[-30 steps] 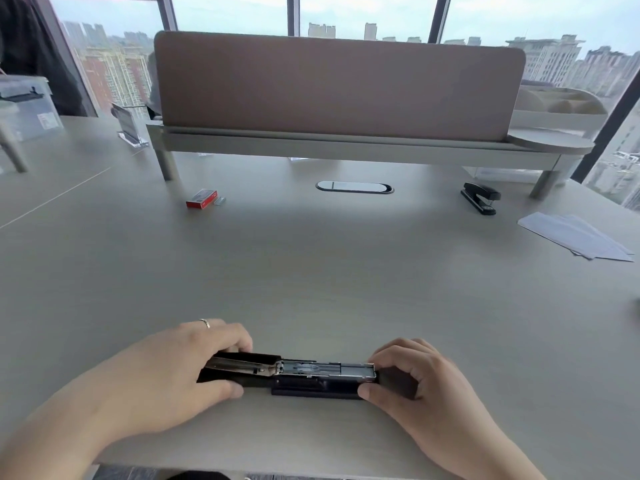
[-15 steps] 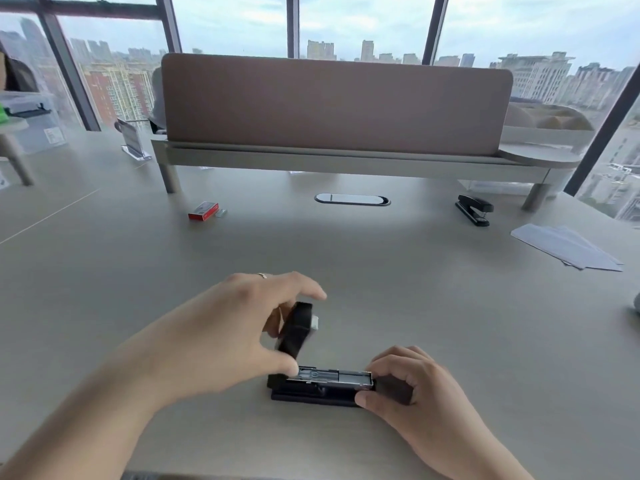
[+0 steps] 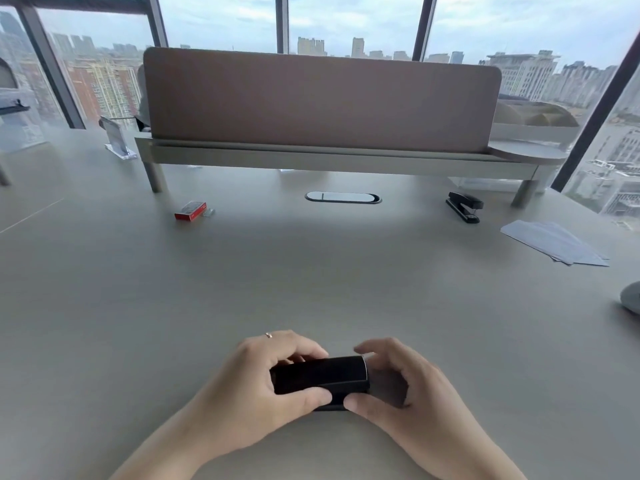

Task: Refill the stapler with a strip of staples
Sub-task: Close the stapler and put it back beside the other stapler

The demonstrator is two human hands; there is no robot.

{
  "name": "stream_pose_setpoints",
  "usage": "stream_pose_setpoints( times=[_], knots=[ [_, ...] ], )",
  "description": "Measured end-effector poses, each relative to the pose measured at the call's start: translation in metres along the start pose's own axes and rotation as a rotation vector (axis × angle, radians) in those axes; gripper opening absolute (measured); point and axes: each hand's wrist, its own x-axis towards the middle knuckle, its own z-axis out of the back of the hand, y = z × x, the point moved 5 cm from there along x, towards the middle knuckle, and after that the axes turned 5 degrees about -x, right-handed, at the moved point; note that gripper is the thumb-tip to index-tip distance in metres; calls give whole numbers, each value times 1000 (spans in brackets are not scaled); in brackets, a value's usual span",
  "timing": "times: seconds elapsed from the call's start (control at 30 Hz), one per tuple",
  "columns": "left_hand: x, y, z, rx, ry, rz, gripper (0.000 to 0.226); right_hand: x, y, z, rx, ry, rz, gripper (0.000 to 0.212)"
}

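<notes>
A black stapler point(image 3: 320, 377) lies closed on the desk near the front edge, its top cover folded down over the base. My left hand point(image 3: 256, 386) wraps its left end, thumb in front and fingers behind. My right hand point(image 3: 405, 386) holds the right end, thumb at the front lower corner, fingers curled loosely over the back. The metal staple channel is hidden under the cover. A small red staple box point(image 3: 189, 210) sits far back on the left, with a short strip of staples point(image 3: 209, 212) beside it.
A second black stapler point(image 3: 464, 206) rests at the back right. White paper sheets point(image 3: 554, 241) lie at the right. A raised shelf with a brown divider panel point(image 3: 318, 98) spans the back. An oval cable port point(image 3: 343, 197) sits mid-desk. A grey object point(image 3: 632, 296) shows at the right edge.
The stapler lay spread flat open, then my left hand lifted the cover upright and swung it down onto the base. It is now closed, with both hands on it.
</notes>
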Motion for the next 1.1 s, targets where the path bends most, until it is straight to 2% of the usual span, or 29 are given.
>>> stream_pose_setpoints(
  times=[0.07, 0.13, 0.27, 0.57, 0.7, 0.83, 0.93, 1.1],
  knots=[
    [-3, 4, -1, -30, -14, 15, 31, -2, 3, 1, 134, 21, 20, 49],
    [-4, 6, -2, -37, -25, 14, 31, -4, 3, 5, 230, 5, 48, 42],
    [-3, 7, -4, -23, -16, 1, 28, -3, -1, 7, 220, -9, 35, 21],
    [-2, 6, -5, -22, -3, -36, 24, -3, -1, 5, 203, -9, 26, 19],
    [-3, 6, -4, -30, -8, -46, 27, -3, 1, 5, 160, -14, 30, 22],
    [-2, 8, -4, -52, 3, -45, 33, -2, 2, 1, 25, 21, 20, 44],
    [-2, 10, -2, -12, 18, -69, 43, -1, 7, -3, -199, 24, 64, 44],
    [-2, 12, -2, 89, -18, -119, 52, -1, 4, -4, -188, 6, 74, 44]
  ],
)
